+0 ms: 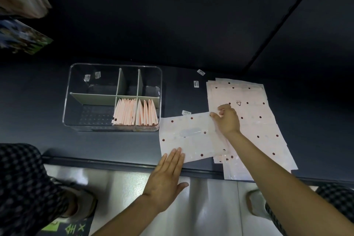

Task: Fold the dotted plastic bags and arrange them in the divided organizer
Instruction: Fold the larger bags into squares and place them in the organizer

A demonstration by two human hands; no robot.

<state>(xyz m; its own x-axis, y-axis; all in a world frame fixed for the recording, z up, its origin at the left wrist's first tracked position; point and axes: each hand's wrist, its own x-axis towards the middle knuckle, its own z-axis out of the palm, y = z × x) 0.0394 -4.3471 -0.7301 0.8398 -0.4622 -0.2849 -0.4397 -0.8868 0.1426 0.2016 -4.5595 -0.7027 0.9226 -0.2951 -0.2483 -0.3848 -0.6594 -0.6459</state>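
pale pink bags (249, 120) with dark red dots, clear organizer (115, 67) with grey dividers (95, 98), dark blue table (47, 111)

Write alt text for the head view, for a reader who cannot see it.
A person's right hand pinches the edge of a dotted plastic bag on a dark table, while the flat left hand presses its near corner. A stack of flat bags lies to the right; a clear divided organizer on the left holds folded bags in two near-right compartments.

Organizer (113, 97) at left on the counter (38, 113); folded bags (135, 114) in its near-right compartments; flat bag stack (254, 120) at right, one bag (189, 138) between.
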